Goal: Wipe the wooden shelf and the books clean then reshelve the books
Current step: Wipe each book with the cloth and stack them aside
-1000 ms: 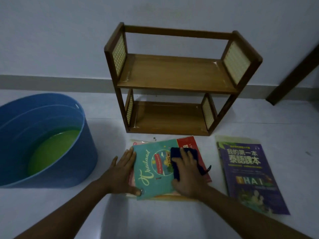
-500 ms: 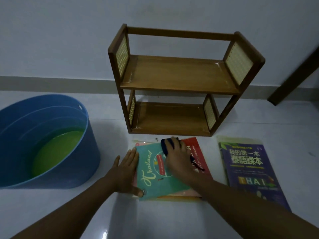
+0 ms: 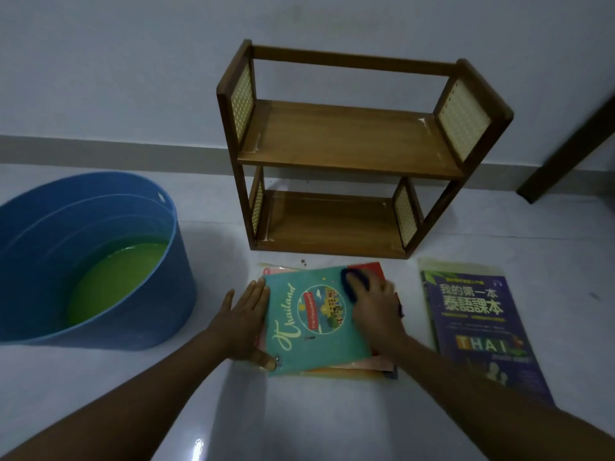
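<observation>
Dimly lit room: plain pale wall (image 3: pixel 133 61) with a grey skirting strip (image 3: pixel 100 149) above a glossy white floor (image 3: pixel 299 420); a dark slanted wooden board (image 3: pixel 572 144) at far right.

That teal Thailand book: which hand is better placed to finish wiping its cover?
The right hand. It already presses the dark blue cloth onto the teal Thailand book near its top corner. The left hand lies flat along the book's left edge, steadying the stack, and has no cloth.
</observation>
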Demonstrator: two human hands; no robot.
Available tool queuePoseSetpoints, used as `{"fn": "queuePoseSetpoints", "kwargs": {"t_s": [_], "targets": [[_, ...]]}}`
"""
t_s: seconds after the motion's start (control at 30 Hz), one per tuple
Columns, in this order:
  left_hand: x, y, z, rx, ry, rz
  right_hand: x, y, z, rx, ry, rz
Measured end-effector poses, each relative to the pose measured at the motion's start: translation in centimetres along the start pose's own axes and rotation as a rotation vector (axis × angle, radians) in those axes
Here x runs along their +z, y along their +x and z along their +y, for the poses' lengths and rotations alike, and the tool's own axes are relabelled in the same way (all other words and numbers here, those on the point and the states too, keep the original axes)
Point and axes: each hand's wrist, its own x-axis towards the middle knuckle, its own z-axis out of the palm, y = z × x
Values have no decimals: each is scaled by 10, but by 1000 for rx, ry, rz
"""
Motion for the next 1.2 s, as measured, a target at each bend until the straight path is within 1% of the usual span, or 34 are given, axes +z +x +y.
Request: {"fn": "queuePoseSetpoints", "kwargs": {"t_s": [0.03, 0.07, 0.13, 0.17, 0.2, 0.23, 0.27, 0.33, 0.37, 0.4, 0.47, 0.5, 0.53, 0.6, 0.63, 0.67, 0.7, 0.73, 0.83, 0.9, 0.97, 1.03, 1.07, 1.13, 1.2], "targets": [[-1, 1, 1, -2, 5, -1, 9, -18, -14, -82, 8, -30], [-2, 0, 2, -6, 9, -7, 20, -39, -31, -210, 30, -65], [-4, 0, 3, -23, 27, -17, 34, -75, -56, -537, 60, -145], [-4, -1, 4, -28, 38, -17, 33, -80, -57, -647, 57, -175], [-4, -2, 4, -29, 45, -18, 28, -76, -52, -678, 61, -196], [-4, -3, 5, -29, 45, -17, 23, -69, -41, -643, 60, -185], [-4, -3, 5, -27, 45, -14, 20, -58, -26, -561, 77, -149], [-4, -2, 4, -25, 49, -13, 8, -36, 13, -292, 125, -77], [-4, -2, 4, -28, 49, -7, 2, -27, 30, -163, 119, -29], [-3, -2, 4, -28, 52, -3, -4, -23, 39, -72, 83, 4], [-2, -1, 4, -31, 54, -11, -3, -28, 29, 5, -15, -32], [-2, 0, 5, -29, 51, -9, 0, -37, 16, -25, -23, -58], [-2, 1, 4, -29, 49, -8, 8, -49, 0, -131, -12, -43], [-2, 1, 4, -34, 53, -10, 25, -73, -24, -456, 2, -33], [-4, 1, 5, -44, 59, -17, 31, -79, -26, -571, -15, -65], [-6, -1, 7, -58, 67, -30, 32, -76, -21, -623, -24, -81], [-9, -2, 12, -64, 81, -42, 27, -70, -13, -586, -20, -79], [-11, -3, 21, -46, 95, -39, 21, -60, -1, -476, 14, -77], [-9, -7, 57, 144, 67, 7, -3, -27, 43, -45, 81, -31], [4, -9, 74, 193, 81, -38, -15, -14, 65, 160, 150, 30], [16, -7, 77, 161, 158, -57, -20, -11, 70, 275, 324, 56], [12, -6, 78, 167, 209, -74, -20, -10, 73, 334, 485, 51], [2, -7, 80, 180, 212, -112, -21, -8, 75, 349, 536, 55], [-26, -9, 79, 215, 126, -161, -25, -5, 78, 400, 638, 102], [-61, -10, 77, 266, -64, -85, -34, 1, 81, 514, 804, 196]]}}
